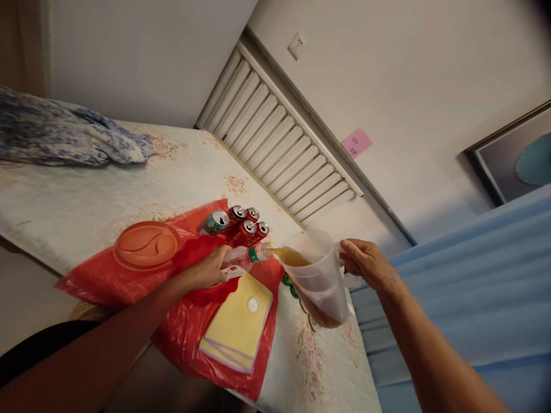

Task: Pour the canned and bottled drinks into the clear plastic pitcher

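My left hand (210,267) is wrapped round a clear plastic bottle (236,257) with a green-and-white label, its open neck leaning toward the jug. By its handle, my right hand (365,263) grips a translucent plastic jug (321,289) tilted to the left. Brown liquid (293,256) runs from the jug's lip to the bottle mouth. Beneath the bottle is a red container (189,252), partly hidden by my arm. A folded yellow cloth (235,335) with a white cap (253,304) on it lies on red plastic sheeting (185,353).
Behind the bottle stand several opened drink cans (247,228), one green (214,222). An orange-red round lid (147,245) lies at left. Green items show partly behind the jug. A patterned cloth (86,137) lies on the floral tablecloth (189,180). A radiator (279,143) borders the table; blue curtain (451,287) hangs right.
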Available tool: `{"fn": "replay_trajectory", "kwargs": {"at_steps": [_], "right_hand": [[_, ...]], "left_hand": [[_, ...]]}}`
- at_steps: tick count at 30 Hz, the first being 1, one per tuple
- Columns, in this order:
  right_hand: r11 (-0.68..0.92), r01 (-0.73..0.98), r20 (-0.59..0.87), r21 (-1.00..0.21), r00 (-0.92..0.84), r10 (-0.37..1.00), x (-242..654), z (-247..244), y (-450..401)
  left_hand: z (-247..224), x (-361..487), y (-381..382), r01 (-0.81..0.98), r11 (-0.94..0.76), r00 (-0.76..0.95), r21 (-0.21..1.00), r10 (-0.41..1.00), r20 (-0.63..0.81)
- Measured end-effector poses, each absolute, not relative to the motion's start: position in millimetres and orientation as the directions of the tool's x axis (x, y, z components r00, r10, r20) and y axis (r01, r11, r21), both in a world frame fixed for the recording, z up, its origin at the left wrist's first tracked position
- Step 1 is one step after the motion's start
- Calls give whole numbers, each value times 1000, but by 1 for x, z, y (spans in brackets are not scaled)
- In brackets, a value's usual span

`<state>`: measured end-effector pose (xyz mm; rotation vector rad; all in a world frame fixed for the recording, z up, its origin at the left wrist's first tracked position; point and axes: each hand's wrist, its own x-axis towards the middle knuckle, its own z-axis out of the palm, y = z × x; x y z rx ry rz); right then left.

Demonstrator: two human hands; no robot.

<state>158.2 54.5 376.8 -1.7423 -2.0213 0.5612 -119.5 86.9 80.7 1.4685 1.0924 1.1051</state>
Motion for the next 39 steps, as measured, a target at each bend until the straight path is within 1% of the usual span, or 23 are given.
{"fn": "replay_trajectory", "kwargs": {"at_steps": [3, 9, 12, 18, 24, 30, 36, 39], "right_hand": [[135, 832, 43, -538, -133, 990, 158, 377, 54], [124, 838, 31, -532, -128, 991, 158, 378, 54], [123, 841, 28, -526, -127, 991, 158, 378, 54], [119, 840, 16, -529, -130, 991, 154, 380, 54], [106, 827, -1, -552, -128, 992, 150, 380, 53], [102, 814, 4, -571, -122, 993, 151, 379, 54], [94, 820, -12, -565, -123, 992, 149, 378, 55], [85, 802, -12, -591, -114, 993, 150, 374, 56]], "left_hand": [[77, -119, 89, 125, -128, 228, 984, 969, 97], [69, -117, 93, 83, -130, 218, 988, 970, 109], [67, -117, 94, 93, -141, 220, 986, 968, 118], [72, -118, 93, 132, -135, 256, 982, 962, 98], [79, -120, 88, 52, -98, 240, 994, 967, 83], [91, -121, 84, 89, -93, 234, 992, 970, 70], [89, -120, 85, 77, -87, 231, 993, 971, 67], [89, -120, 85, 82, -71, 239, 994, 970, 50]]}}
